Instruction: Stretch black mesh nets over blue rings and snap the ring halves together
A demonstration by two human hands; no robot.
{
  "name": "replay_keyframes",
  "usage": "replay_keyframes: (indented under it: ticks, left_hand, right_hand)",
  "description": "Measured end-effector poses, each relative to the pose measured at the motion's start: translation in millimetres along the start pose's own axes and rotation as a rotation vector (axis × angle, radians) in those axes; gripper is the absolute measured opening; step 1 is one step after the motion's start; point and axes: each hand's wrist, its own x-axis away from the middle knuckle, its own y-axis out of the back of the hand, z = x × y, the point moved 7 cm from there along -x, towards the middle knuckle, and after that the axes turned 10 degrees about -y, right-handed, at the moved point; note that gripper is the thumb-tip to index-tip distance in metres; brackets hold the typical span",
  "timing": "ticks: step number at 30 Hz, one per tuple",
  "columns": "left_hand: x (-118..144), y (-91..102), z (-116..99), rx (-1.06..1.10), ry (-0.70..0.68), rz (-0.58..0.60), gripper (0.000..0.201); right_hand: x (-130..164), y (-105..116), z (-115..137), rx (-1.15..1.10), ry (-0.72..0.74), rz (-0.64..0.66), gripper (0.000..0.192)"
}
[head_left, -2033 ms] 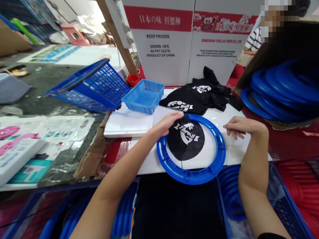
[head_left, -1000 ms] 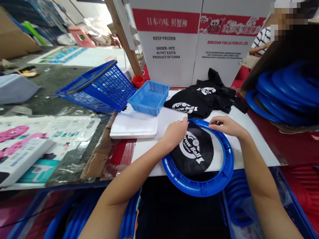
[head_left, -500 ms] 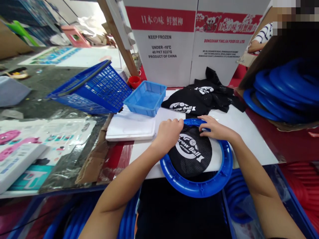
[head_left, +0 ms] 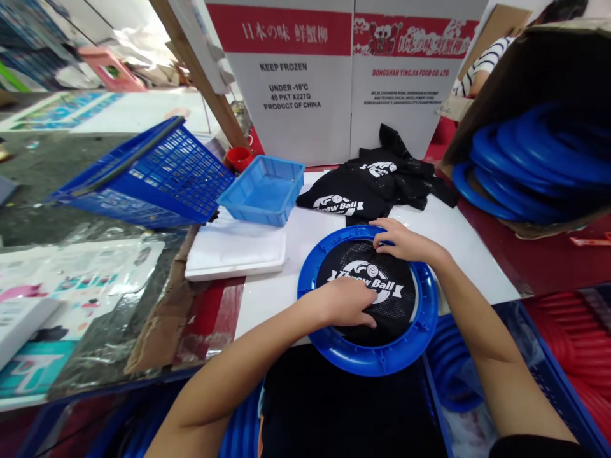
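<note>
A blue plastic ring (head_left: 305,280) lies at the near edge of the white table (head_left: 477,267), partly overhanging it. A black mesh net (head_left: 391,305) printed "Throw Ball" is spread inside the ring. My left hand (head_left: 346,302) presses flat on the net's near left part. My right hand (head_left: 401,242) has its fingertips on the net's far edge, by the ring's rim. A pile of more black nets (head_left: 367,184) lies behind the ring.
A light blue tray (head_left: 261,191) and a tipped dark blue basket (head_left: 147,175) stand to the left. White cartons (head_left: 334,76) wall off the back. Blue rings (head_left: 529,162) fill an open box at right; more rings (head_left: 449,375) sit in bins below. A person's striped sleeve (head_left: 482,63) shows behind.
The net has been spread from a bunched patch to cover most of the ring. My left hand slid from the far rim toward me. My right hand came onto the far edge.
</note>
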Motion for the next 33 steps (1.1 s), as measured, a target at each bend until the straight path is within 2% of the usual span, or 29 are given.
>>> replay_keyframes:
  ticks: [3,6,8,10,13,19,23,28,33]
  left_hand:
    - [-5.6,-0.7,-0.8,0.101,-0.067,-0.055,0.029]
    - [-6.9,7.4,14.0,0.178,-0.080,-0.165,0.025]
    - [-5.4,16.6,30.9,0.097,-0.014,-0.261,0.024]
    - [-3.3,23.6,45.7,-0.031,0.063,-0.319,0.038]
    - [-2.4,24.0,55.9,-0.117,0.111,-0.307,0.058]
    - [1.7,19.8,54.0,-0.149,0.195,-0.250,0.056]
    - [3.9,19.4,54.0,-0.122,0.207,-0.236,0.054]
    - [8.8,21.0,58.2,-0.096,0.246,-0.212,0.061]
    - [15.9,29.2,60.6,-0.158,0.266,-0.233,0.074]
  right_hand:
    - [1.5,0.6,1.3,0.011,0.014,-0.019,0.013]
    - [2.2,0.5,1.7,0.030,0.036,-0.053,0.018]
    - [2.0,-0.6,2.0,0.067,0.045,-0.081,0.021]
    - [1.4,-1.9,2.6,0.115,0.042,-0.111,0.025]
    - [0.6,-2.7,5.2,0.152,0.045,-0.141,0.030]
    - [3.9,2.6,10.9,0.206,0.040,-0.135,0.032]
    - [11.0,9.0,13.9,0.238,0.032,-0.090,0.022]
    - [14.4,11.1,11.6,0.290,0.010,-0.063,0.025]
    - [11.0,7.5,5.8,0.190,0.019,-0.051,0.035]
